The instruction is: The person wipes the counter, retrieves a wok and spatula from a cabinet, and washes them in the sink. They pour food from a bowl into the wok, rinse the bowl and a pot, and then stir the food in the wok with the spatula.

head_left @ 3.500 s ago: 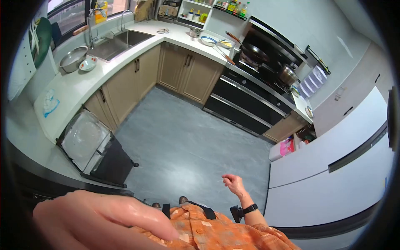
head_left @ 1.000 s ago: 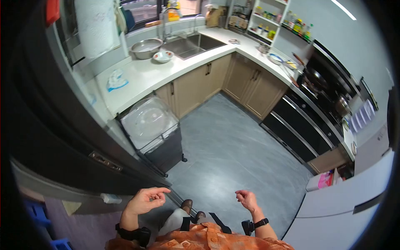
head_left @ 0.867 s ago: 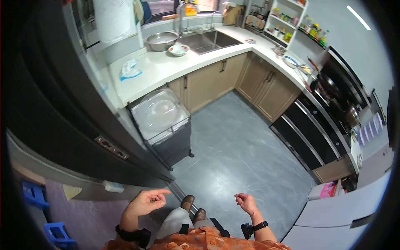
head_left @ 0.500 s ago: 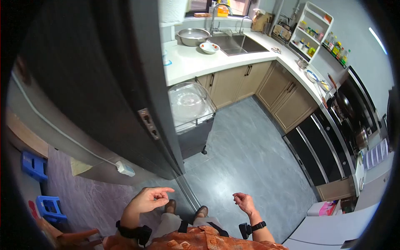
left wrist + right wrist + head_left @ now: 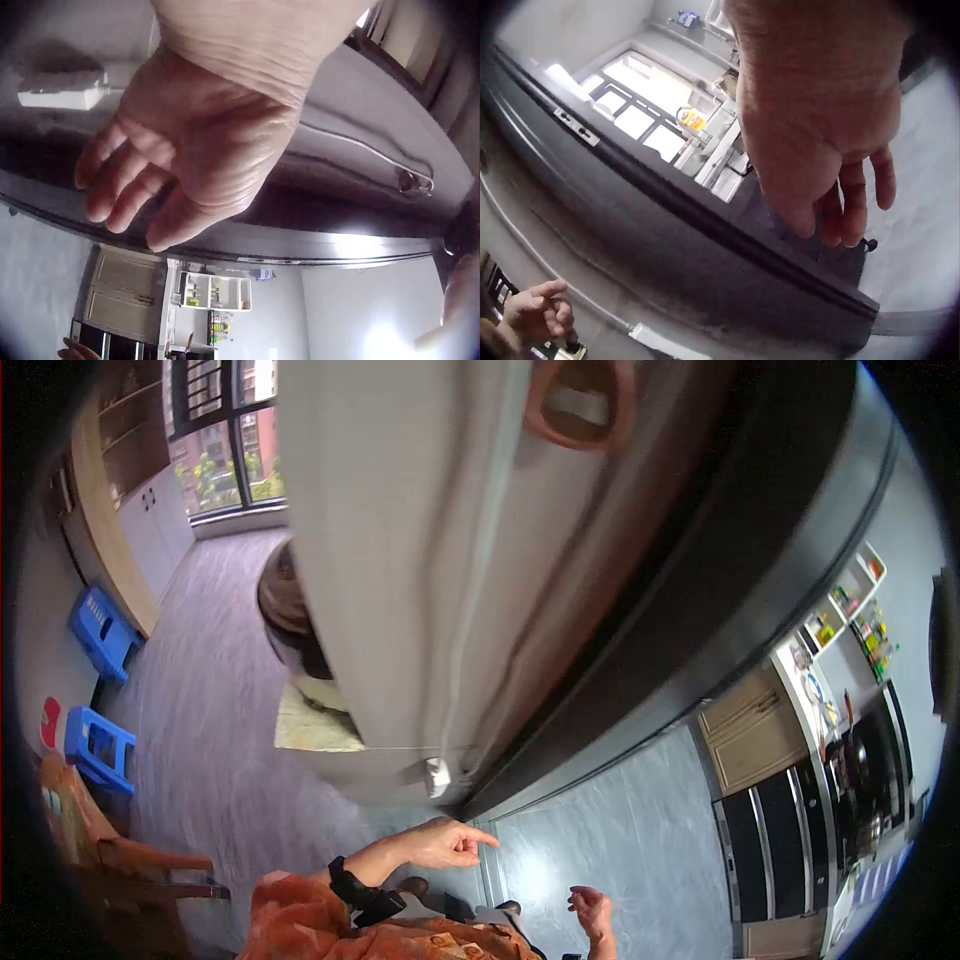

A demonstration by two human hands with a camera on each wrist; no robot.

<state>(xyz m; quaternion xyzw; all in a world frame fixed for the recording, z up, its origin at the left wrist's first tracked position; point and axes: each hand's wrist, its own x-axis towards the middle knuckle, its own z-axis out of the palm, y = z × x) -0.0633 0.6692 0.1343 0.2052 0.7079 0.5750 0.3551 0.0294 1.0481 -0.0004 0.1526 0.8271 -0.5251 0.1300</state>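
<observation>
My left hand (image 5: 440,844) hangs low by the doorway with its fingers loosely bent, holding nothing. In the left wrist view the palm of that hand (image 5: 202,142) shows bare, fingers relaxed. My right hand (image 5: 591,908) is over the grey kitchen floor, also bare and loosely curled. The right wrist view shows the right hand (image 5: 825,150) with relaxed fingers around nothing. Nearest the left hand in the head view is the foot of the dark door frame (image 5: 640,630), with a white power strip (image 5: 437,777) by the wall's base.
Blue stools (image 5: 98,750) stand at the left on the purplish floor (image 5: 210,690). A wooden chair (image 5: 120,850) is at the lower left. The wall end (image 5: 400,560) divides that room from the kitchen, where the stove (image 5: 860,780) and cabinets (image 5: 755,730) stand at the right.
The head view has swung left: the kitchen has shifted right, the sink is out of sight, and a window and more of the other room have appeared. Both hands remain empty.
</observation>
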